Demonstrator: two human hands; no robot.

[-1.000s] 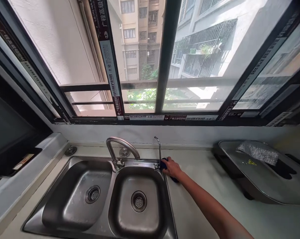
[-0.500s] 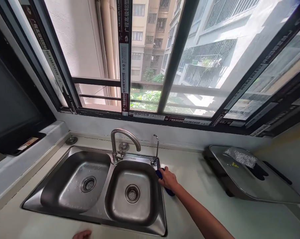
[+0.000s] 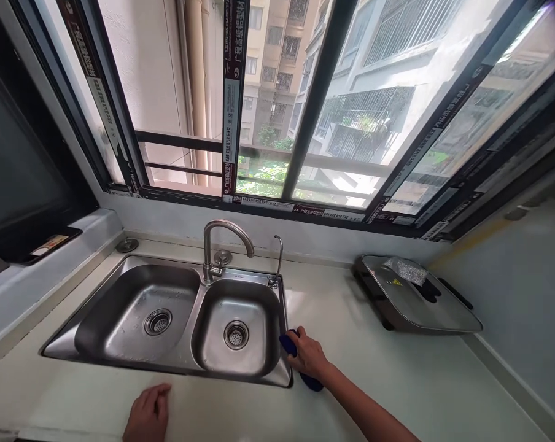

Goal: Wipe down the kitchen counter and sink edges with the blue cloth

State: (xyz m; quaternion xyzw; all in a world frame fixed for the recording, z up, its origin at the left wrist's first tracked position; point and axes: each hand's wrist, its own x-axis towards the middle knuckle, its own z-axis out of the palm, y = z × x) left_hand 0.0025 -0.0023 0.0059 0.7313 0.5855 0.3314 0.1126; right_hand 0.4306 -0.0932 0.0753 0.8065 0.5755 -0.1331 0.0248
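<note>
My right hand [image 3: 307,355] is closed on a dark blue cloth [image 3: 311,382], pressing it to the pale countertop [image 3: 351,362] just beside the right rim of the steel double sink [image 3: 240,369]. Parts of the cloth show on both sides of the fingers; the palm hides the middle. In front of the sink, my left hand [image 3: 147,412] rests at the counter with its fingers curled in and nothing visible in them. A few water drops dot the larger left basin [image 3: 134,331]. The right basin [image 3: 254,353] has a round strainer drain [image 3: 236,335].
Behind the basins rise a curved faucet [image 3: 229,223] and a thin small spout [image 3: 280,255]. A lidded electric pan [image 3: 411,301] stands at the back right with a silvery wrapped item [image 3: 406,270] on it. A window [image 3: 277,205] runs along the back.
My right hand has slid the blue cloth along the sink's right edge, from near the small spout towards the front corner. More of my left hand shows, and the view has shifted.
</note>
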